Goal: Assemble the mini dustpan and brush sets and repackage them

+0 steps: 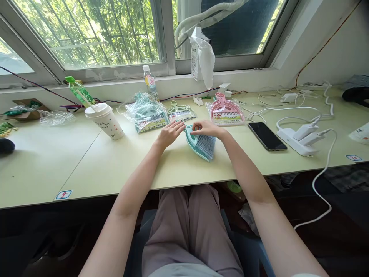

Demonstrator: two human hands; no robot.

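A small teal hand brush (206,145) with grey-blue bristles lies in a matching teal dustpan (193,147) on the table in front of me. My left hand (170,134) rests with its fingers stretched out, the tips at the handle end of the set. My right hand (208,128) has its fingers curled in a pinch at the brush handle, partly covering it. Behind my hands lie a green brush-and-dustpan set (181,112), several teal sets in clear plastic wrapping (147,113) and a pink set (225,110) in packaging.
A white paper cup (105,122) with a straw stands at left, near a green bottle (79,91). By the window is a clear bottle (151,82). To the right are a black phone (266,136) and a white power strip (295,141) with trailing cables.
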